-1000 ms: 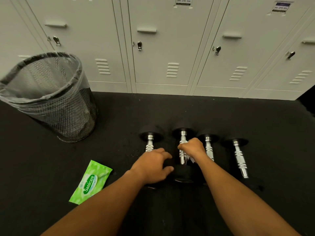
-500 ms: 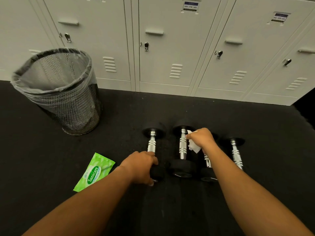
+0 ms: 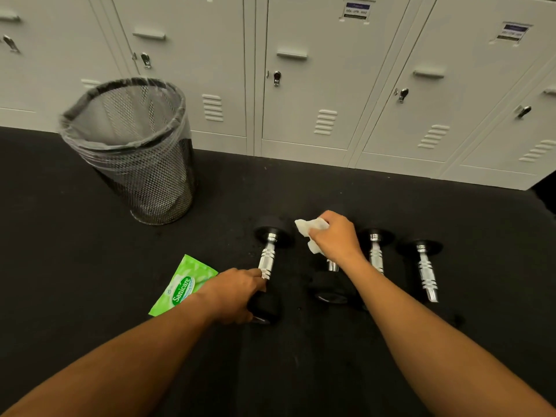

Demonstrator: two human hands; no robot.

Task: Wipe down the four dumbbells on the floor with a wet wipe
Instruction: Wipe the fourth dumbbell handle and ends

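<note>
Nearest, the left hand (image 3: 237, 296) has shifted from the second dumbbell to grip the near end of the first dumbbell (image 3: 267, 260), likely steadying it. Just beyond, the right hand (image 3: 337, 239), clutching the wipe (image 3: 310, 233), has slid up to the second dumbbell's (image 3: 331, 284) far end, so wiping there continues. Two more dumbbells (image 3: 425, 269) lie to its right.

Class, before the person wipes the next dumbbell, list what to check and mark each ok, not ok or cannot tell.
1. Wipe held in right hand: ok.
2. Left hand steadies the leftmost dumbbell: ok.
3. All four dumbbells lie on the floor: ok.
4. Second dumbbell wiped all over: cannot tell.
5. Wipe damp enough: cannot tell.
6. Wipe packet and bin nearby: ok.
</note>
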